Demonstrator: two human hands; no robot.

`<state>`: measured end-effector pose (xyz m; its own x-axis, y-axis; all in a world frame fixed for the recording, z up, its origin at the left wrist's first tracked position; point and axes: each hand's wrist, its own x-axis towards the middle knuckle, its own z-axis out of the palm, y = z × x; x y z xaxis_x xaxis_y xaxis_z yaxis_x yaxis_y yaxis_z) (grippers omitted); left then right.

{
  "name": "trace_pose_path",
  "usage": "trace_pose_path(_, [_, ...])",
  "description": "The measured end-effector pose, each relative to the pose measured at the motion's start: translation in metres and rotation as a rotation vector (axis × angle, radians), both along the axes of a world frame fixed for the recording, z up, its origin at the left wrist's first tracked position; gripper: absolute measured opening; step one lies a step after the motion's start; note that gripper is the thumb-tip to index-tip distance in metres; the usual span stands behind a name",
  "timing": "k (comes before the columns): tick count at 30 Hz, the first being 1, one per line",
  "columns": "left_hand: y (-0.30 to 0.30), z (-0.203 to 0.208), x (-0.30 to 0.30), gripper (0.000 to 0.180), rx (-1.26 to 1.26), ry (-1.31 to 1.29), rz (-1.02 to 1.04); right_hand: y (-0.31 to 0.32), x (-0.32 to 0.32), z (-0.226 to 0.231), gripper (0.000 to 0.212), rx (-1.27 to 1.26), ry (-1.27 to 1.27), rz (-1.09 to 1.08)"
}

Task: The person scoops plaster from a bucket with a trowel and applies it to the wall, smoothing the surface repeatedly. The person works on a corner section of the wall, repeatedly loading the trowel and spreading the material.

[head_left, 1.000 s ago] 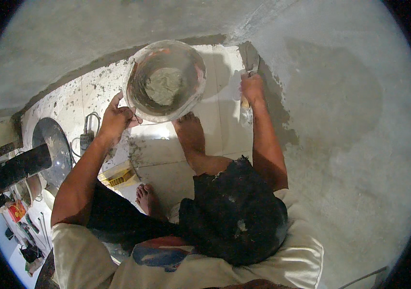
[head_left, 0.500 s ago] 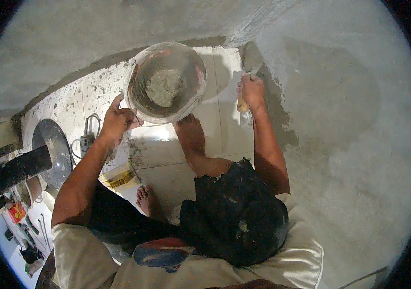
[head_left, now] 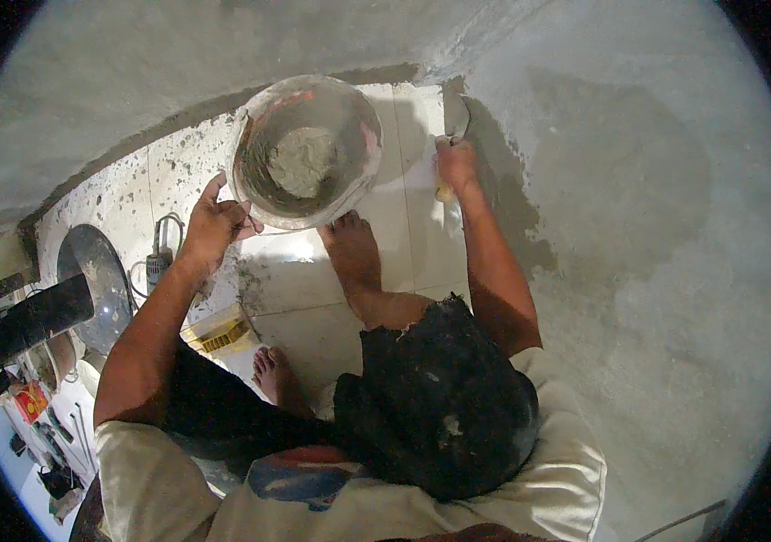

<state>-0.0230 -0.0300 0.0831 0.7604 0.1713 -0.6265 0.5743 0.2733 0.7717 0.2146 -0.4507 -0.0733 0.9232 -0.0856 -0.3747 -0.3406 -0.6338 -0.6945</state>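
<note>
A bucket (head_left: 360, 185) crusted with grey residue stands on the tiles in front of me, with wet mortar (head_left: 304, 163) in its bottom. My left hand (head_left: 212, 228) is at its near left side, fingers spread and close against the outer wall; whether they press on it is hard to tell. To the right, my right hand (head_left: 457, 164) is closed around the light wooden handle of a trowel (head_left: 459, 119). The trowel's grey blade points away from me, beside the foot of the right wall, where fresh mortar (head_left: 503, 167) lies darker than the surface around it.
Grey plastered walls rise ahead and at right (head_left: 638, 298). Mortar spatters dot the white tiled floor (head_left: 313, 287). At left are a dark round pan (head_left: 114, 289), a small corded device (head_left: 158, 264), a yellow box (head_left: 223, 336) and scattered tools. My bare foot (head_left: 351, 253) is near the bucket.
My right hand has moved slightly left with the trowel, whose blade now sits at a different angle. The left hand and the bucket keep their places; the whole view has shifted a little.
</note>
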Motion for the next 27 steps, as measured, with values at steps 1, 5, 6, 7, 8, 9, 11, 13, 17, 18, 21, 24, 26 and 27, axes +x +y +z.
trace_pose_path(1, [-0.005,-0.003,0.004,0.072,-0.020,-0.004,-0.009,-0.020,0.006,-0.009,0.035,-0.054,-0.006,-0.003])
trace_pose_path(5, [-0.007,-0.004,0.006,0.073,-0.003,0.009,0.008,-0.030,-0.015,-0.003,0.026,-0.021,-0.331,-0.013])
trace_pose_path(6, [0.007,0.001,-0.008,0.074,0.045,0.035,0.039,0.007,-0.036,0.012,0.027,0.037,-0.315,-0.006])
trace_pose_path(7, [0.010,0.003,-0.008,0.074,0.051,0.033,0.039,0.015,-0.050,0.037,0.027,0.047,-0.329,-0.024])
trace_pose_path(8, [0.007,0.002,-0.004,0.075,0.042,0.028,0.026,0.011,-0.058,0.050,0.027,0.000,-0.341,-0.009])
trace_pose_path(9, [0.006,0.001,-0.002,0.075,0.029,0.016,0.010,0.007,-0.063,0.056,0.027,-0.045,-0.357,0.004])
trace_pose_path(11, [0.007,0.000,-0.002,0.076,0.019,-0.001,-0.010,0.010,-0.062,0.060,0.028,-0.144,-0.332,0.069])
trace_pose_path(13, [0.006,-0.001,-0.002,0.075,0.031,0.018,-0.005,0.010,-0.044,0.045,0.029,-0.244,-0.267,0.149])
trace_pose_path(17, [0.013,-0.004,-0.005,0.074,0.031,0.030,0.007,0.018,0.006,-0.015,0.031,-0.392,-0.289,0.402])
trace_pose_path(18, [0.003,-0.005,0.004,0.074,0.001,0.016,-0.023,-0.018,0.025,-0.027,0.033,-0.544,-0.383,0.521])
trace_pose_path(21, [-0.013,-0.007,0.016,0.072,-0.051,-0.003,-0.063,-0.068,0.047,-0.032,0.033,-0.877,-0.465,0.702])
trace_pose_path(24, [0.006,0.000,-0.003,0.071,0.014,0.033,0.008,-0.004,0.019,-0.003,0.033,-0.890,-0.414,0.807])
trace_pose_path(26, [0.013,-0.002,-0.006,0.071,0.004,0.035,0.008,0.008,-0.004,0.038,0.033,-0.734,-0.372,0.529])
trace_pose_path(27, [0.011,-0.001,-0.004,0.072,0.003,0.020,0.009,0.010,-0.020,0.063,0.034,-0.605,-0.384,0.324])
